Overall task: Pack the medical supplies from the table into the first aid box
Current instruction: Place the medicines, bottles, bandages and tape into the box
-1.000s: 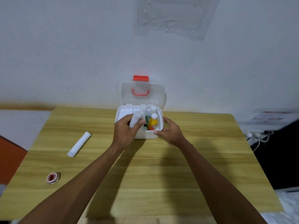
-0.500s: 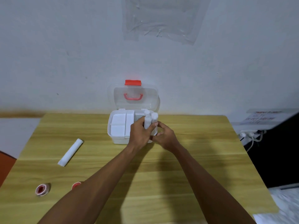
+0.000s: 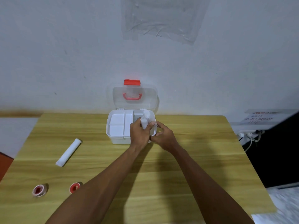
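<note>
- A wooden table [image 3: 194, 143] with a pale grain is seen, set against a wall.
- The white wall [image 3: 64, 46] is marked with a few small dark specks.
- A sheet of clear plastic [image 3: 161, 18], wrinkled, is fixed to the wall high up.
- A paper notice [image 3: 258, 118] with handwriting is placed to the right of the table; the words are blurred.
- White cables [image 3: 249, 138] are seen below the notice.

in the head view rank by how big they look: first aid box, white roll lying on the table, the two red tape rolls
1. first aid box
2. white roll
3. The left tape roll and right tape roll look about alike; the right is partly hidden by the forearm.
</note>
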